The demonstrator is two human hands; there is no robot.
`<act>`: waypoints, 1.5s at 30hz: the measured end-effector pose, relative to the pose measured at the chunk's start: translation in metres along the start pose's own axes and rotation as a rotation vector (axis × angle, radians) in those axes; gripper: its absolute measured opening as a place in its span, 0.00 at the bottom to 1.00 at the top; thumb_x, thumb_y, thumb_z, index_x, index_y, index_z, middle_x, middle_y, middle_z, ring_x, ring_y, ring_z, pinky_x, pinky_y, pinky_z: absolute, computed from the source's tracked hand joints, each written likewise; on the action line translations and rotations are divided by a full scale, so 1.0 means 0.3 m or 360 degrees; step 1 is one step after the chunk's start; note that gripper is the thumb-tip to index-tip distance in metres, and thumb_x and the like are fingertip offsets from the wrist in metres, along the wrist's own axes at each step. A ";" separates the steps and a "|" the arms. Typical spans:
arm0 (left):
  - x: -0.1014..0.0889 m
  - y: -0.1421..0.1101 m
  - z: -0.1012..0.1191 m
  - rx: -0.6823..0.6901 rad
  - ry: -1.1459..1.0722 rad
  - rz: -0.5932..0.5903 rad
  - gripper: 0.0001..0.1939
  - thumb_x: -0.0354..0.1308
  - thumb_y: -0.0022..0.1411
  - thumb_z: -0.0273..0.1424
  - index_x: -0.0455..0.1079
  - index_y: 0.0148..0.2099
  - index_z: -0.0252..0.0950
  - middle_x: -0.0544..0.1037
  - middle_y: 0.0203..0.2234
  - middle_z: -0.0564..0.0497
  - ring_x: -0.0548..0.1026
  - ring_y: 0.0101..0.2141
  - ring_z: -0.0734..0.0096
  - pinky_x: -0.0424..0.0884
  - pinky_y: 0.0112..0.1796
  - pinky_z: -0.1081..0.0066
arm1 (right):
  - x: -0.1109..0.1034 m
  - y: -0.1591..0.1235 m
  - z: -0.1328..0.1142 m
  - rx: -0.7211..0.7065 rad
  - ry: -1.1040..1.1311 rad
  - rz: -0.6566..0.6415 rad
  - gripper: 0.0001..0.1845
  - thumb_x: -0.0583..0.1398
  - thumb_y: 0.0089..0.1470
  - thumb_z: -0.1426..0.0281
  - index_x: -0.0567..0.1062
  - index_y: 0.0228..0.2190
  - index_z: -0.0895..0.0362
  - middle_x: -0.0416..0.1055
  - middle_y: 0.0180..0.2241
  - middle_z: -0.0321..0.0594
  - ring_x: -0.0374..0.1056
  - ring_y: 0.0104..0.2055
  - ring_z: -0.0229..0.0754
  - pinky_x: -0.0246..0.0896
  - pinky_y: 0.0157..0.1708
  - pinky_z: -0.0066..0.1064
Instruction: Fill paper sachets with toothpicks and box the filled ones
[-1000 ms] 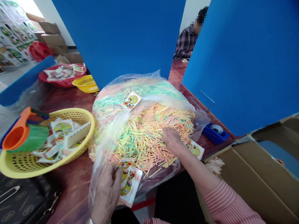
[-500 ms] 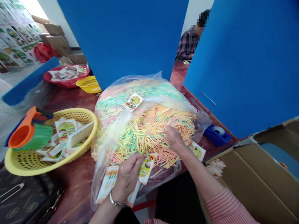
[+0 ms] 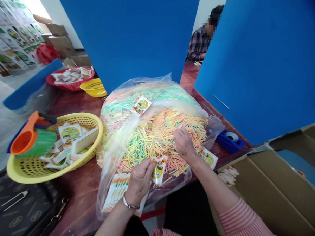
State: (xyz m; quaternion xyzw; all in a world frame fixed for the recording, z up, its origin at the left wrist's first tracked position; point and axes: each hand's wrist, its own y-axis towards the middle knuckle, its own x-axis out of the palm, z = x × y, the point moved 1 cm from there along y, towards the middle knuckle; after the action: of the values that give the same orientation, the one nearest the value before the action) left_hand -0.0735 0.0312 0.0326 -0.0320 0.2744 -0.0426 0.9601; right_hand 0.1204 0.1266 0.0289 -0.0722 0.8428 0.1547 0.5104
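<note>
Left hand [image 3: 139, 182] pinches a printed paper packet [image 3: 158, 170] over a clear plastic bag [image 3: 108, 191] of coloured sticks [image 3: 158, 139].

The left fingers [image 3: 146, 168] press together on the packet's top edge, and a stack of packets [image 3: 116, 192] lies just past the little finger. The right hand [image 3: 184, 144] rests on the sticks, its fingers [image 3: 179, 134] loosely curled, and whether they hold any sticks is hidden. Just beyond those fingertips' right side lies a loose packet [image 3: 207, 157]. Well past the left fingers sits a yellow basket [image 3: 98, 131] of packets, with an orange scoop [image 3: 23, 142] on its rim.
</note>
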 end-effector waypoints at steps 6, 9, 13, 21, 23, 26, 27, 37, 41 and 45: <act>0.012 0.021 0.026 -0.0110 -0.0147 -0.0043 0.14 0.49 0.58 0.37 0.60 0.23 0.37 0.58 0.17 0.59 0.59 0.20 0.77 0.56 0.24 0.77 | -0.011 -0.019 -0.094 0.0444 0.1924 0.0407 0.08 0.51 0.55 0.65 0.66 0.32 0.56 0.63 0.26 0.34 0.63 0.32 0.36 0.60 0.39 0.34; 0.020 0.023 0.034 -0.0133 -0.0243 -0.0145 0.13 0.49 0.58 0.37 0.63 0.24 0.37 0.61 0.18 0.58 0.60 0.22 0.77 0.58 0.25 0.77 | -0.053 -0.022 -0.152 0.0464 0.2514 0.0362 0.08 0.56 0.52 0.64 0.65 0.32 0.55 0.62 0.26 0.32 0.64 0.29 0.35 0.62 0.38 0.35; 0.025 0.019 0.036 -0.0003 -0.0279 -0.0261 0.14 0.48 0.59 0.36 0.65 0.25 0.36 0.62 0.19 0.57 0.61 0.23 0.77 0.58 0.26 0.77 | -0.098 -0.025 -0.189 0.0376 0.2733 0.0377 0.07 0.58 0.50 0.64 0.64 0.30 0.54 0.64 0.25 0.31 0.67 0.30 0.36 0.63 0.40 0.38; 0.033 0.025 0.034 0.0006 -0.0361 -0.0267 0.12 0.49 0.59 0.35 0.66 0.26 0.36 0.64 0.19 0.58 0.61 0.23 0.78 0.59 0.26 0.78 | -0.077 -0.055 -0.214 0.0373 0.2705 0.0205 0.08 0.58 0.51 0.63 0.66 0.29 0.54 0.69 0.24 0.32 0.70 0.33 0.40 0.62 0.42 0.40; 0.034 0.028 0.035 -0.0017 -0.0383 -0.0256 0.12 0.50 0.58 0.35 0.66 0.26 0.36 0.64 0.19 0.58 0.61 0.22 0.78 0.59 0.26 0.78 | -0.059 -0.066 -0.217 0.0402 0.2692 0.0167 0.07 0.57 0.52 0.64 0.66 0.30 0.54 0.70 0.25 0.33 0.71 0.34 0.40 0.62 0.43 0.40; 0.035 0.030 0.033 -0.0054 -0.0425 -0.0238 0.12 0.50 0.58 0.36 0.67 0.27 0.36 0.65 0.19 0.58 0.61 0.22 0.78 0.59 0.25 0.78 | -0.032 -0.080 -0.217 0.0411 0.2671 0.0188 0.05 0.56 0.53 0.66 0.68 0.30 0.55 0.73 0.26 0.35 0.71 0.36 0.40 0.61 0.44 0.40; 0.035 0.030 0.032 -0.0070 -0.0440 -0.0228 0.12 0.50 0.58 0.36 0.67 0.28 0.36 0.65 0.19 0.58 0.61 0.22 0.78 0.59 0.25 0.78 | -0.025 -0.084 -0.218 0.0415 0.2664 0.0199 0.05 0.56 0.53 0.67 0.68 0.30 0.55 0.73 0.27 0.36 0.71 0.36 0.41 0.61 0.44 0.40; 0.046 0.030 0.019 -0.0194 -0.0556 -0.0260 0.13 0.51 0.57 0.37 0.64 0.25 0.35 0.61 0.17 0.59 0.59 0.21 0.79 0.57 0.24 0.78 | -0.024 -0.085 -0.214 0.0440 0.2661 0.0285 0.07 0.56 0.52 0.64 0.68 0.30 0.55 0.75 0.31 0.39 0.70 0.40 0.44 0.61 0.43 0.42; 0.052 0.027 0.018 -0.0228 -0.0679 -0.0267 0.12 0.53 0.55 0.37 0.66 0.26 0.35 0.64 0.18 0.58 0.60 0.22 0.79 0.58 0.25 0.78 | -0.005 -0.081 -0.218 0.0471 0.2611 0.0305 0.07 0.56 0.52 0.64 0.67 0.31 0.54 0.75 0.29 0.38 0.71 0.38 0.43 0.60 0.45 0.43; 0.048 0.025 0.026 -0.0315 -0.0829 -0.0291 0.12 0.55 0.54 0.39 0.66 0.27 0.34 0.67 0.18 0.58 0.62 0.21 0.79 0.59 0.24 0.78 | 0.018 -0.102 -0.228 0.0508 0.2545 0.0339 0.07 0.54 0.54 0.63 0.66 0.31 0.54 0.76 0.27 0.38 0.71 0.39 0.44 0.59 0.46 0.43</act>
State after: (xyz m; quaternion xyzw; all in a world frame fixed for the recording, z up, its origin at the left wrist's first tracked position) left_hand -0.0566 0.0376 0.0310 -0.1599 0.0175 -0.0923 0.9826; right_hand 0.0692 0.0752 0.0478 -0.0067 0.9661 -0.0175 -0.2573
